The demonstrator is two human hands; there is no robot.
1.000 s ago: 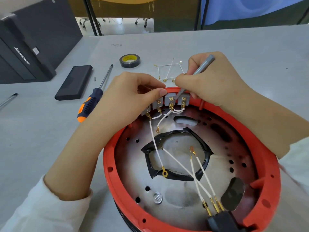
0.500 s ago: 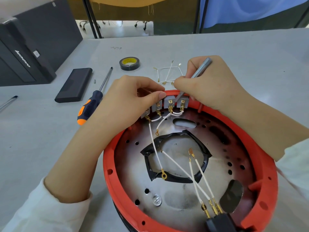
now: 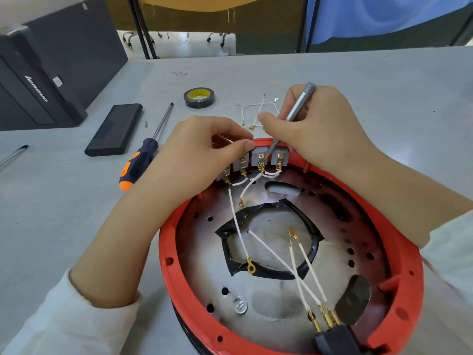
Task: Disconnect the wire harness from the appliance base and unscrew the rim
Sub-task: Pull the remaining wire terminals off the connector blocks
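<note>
Nothing has really shifted: your right hand [image 3: 317, 129] still grips the grey tool [image 3: 294, 111], tip at the terminal blocks [image 3: 258, 160] on the red rim [image 3: 163, 252]. Left hand [image 3: 194, 155] curls over the leftmost blocks, fingertips hidden; can't tell what it pinches. White wire harness [image 3: 238, 226] still attached.

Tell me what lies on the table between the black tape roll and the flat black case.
In the head view, the big screwdriver lies between the tape roll and the black case, its metal shaft pointing away; a tiny bit lies beside the case.
</note>
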